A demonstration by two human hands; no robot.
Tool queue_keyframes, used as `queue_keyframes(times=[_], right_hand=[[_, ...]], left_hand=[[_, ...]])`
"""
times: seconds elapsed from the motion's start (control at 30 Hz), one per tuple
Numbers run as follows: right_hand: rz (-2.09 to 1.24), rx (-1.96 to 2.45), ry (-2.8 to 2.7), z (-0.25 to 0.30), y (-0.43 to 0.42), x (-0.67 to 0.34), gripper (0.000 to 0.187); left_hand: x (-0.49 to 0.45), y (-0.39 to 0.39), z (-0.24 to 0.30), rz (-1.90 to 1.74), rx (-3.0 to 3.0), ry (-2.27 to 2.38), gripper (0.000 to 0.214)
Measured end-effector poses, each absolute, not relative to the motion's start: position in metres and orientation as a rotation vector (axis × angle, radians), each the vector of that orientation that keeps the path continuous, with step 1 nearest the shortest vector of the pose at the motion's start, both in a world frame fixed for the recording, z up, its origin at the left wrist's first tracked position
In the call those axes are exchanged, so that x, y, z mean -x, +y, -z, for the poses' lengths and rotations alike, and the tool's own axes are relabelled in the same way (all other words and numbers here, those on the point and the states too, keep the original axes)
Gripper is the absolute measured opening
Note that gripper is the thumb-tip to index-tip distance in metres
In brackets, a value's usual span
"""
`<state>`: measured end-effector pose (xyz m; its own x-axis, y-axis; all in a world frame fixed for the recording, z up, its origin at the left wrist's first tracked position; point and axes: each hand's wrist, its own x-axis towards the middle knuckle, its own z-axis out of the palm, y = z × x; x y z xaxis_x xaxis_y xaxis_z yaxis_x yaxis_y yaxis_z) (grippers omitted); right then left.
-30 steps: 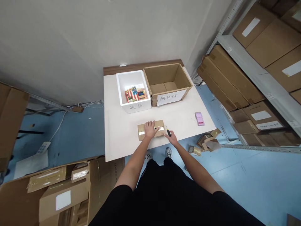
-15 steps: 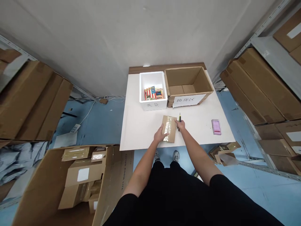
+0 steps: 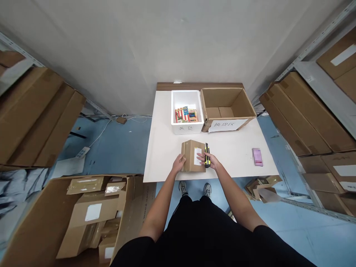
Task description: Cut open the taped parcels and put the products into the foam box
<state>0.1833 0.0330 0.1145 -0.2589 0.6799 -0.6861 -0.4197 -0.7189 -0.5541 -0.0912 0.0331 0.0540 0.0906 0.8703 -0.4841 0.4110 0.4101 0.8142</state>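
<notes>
A small brown cardboard parcel (image 3: 190, 155) with a white label lies near the front edge of the white table (image 3: 164, 148). My left hand (image 3: 178, 163) grips its left side, fingers curled on the edge. My right hand (image 3: 208, 160) rests on the parcel's right side and holds a yellow and black utility knife (image 3: 206, 155) against it.
Behind the parcel stand a white foam box (image 3: 185, 99) with colourful items and an open cardboard box (image 3: 226, 105) with a paper sign. A pink item (image 3: 257, 157) lies at the table's right. Shelves of cartons flank both sides; a large open carton (image 3: 83, 215) of parcels sits at lower left.
The parcel has been turned over, its white label now on top instead of the taped face. Both hands have shifted onto its sides, and the knife now lies against its right edge.
</notes>
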Motion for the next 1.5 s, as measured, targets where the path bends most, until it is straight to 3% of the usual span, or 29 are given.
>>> queue_keyframes(times=[0.1, 0.17, 0.3, 0.67, 0.83, 0.97, 1.1, 1.27, 1.5], right_hand=[[-2.043, 1.299, -0.309, -0.107, 0.043, -0.162, 0.024], [-1.886, 1.397, -0.313, -0.101, 0.043, -0.162, 0.021], [-1.579, 1.647, -0.353, -0.089, 0.027, -0.184, 0.019], [-1.731, 1.484, -0.505, -0.155, 0.033, -0.242, 0.028], [-1.978, 1.438, -0.508, -0.152, 0.045, -0.193, 0.022], [-2.017, 1.464, -0.617, -0.133, 0.039, -0.164, 0.02], [-1.791, 1.668, -0.882, -0.125, 0.049, -0.159, 0.024], [-1.259, 1.832, -1.346, -0.13, 0.079, -0.158, 0.049], [-1.229, 1.928, -1.582, -0.131, 0.1, -0.153, 0.06]], left_hand=[[0.11, 0.031, -0.052, -0.427, -1.127, 1.487, 0.089], [0.111, 0.026, -0.047, -0.427, -1.128, 1.452, 0.096], [0.088, 0.017, -0.033, -0.516, -1.131, 1.354, 0.087], [-0.006, 0.025, -0.033, -0.55, -0.921, 1.238, 0.073], [0.03, 0.028, -0.051, -0.516, -1.254, 1.75, 0.088], [0.06, 0.054, -0.084, -0.524, -1.731, 1.632, 0.085], [0.058, 0.085, -0.102, -0.106, -1.908, 1.404, 0.119], [0.039, 0.083, -0.094, -0.019, -1.863, 1.496, 0.119], [0.024, 0.065, -0.081, -0.074, -1.785, 1.57, 0.118]])
